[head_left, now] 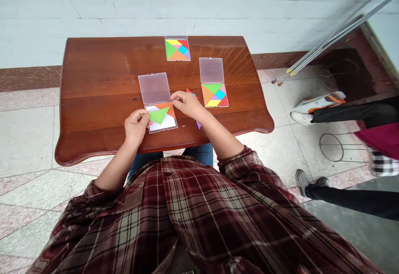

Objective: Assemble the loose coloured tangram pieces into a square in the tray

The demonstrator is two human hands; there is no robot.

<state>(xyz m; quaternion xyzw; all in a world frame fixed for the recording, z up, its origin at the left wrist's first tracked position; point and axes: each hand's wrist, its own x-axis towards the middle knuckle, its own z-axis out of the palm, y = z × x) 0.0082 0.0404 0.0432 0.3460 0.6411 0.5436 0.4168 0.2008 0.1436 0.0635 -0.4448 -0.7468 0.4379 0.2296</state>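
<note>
My left hand [136, 125] pinches a green triangular tangram piece [160, 116], held over the white bottom of an open clear tangram case [154, 88]. An orange triangle [169, 110] lies in the upper right of that case, partly covered by the green one. My right hand [187, 103] has its fingertips together at the case's right hinge corner, beside the orange triangle. Whatever is between those fingers is hidden. Under and beside my right hand lie loose pieces, with a red piece [188, 91] and a purple piece [198, 125] partly showing.
A filled tangram case [213, 95] stands open to the right, and another filled case [177, 50] lies at the wooden table's [102, 79] back edge. Metal poles [324, 31] lean at the right. A seated person's legs [349, 199] and a wire stand [331, 147] are right of the table.
</note>
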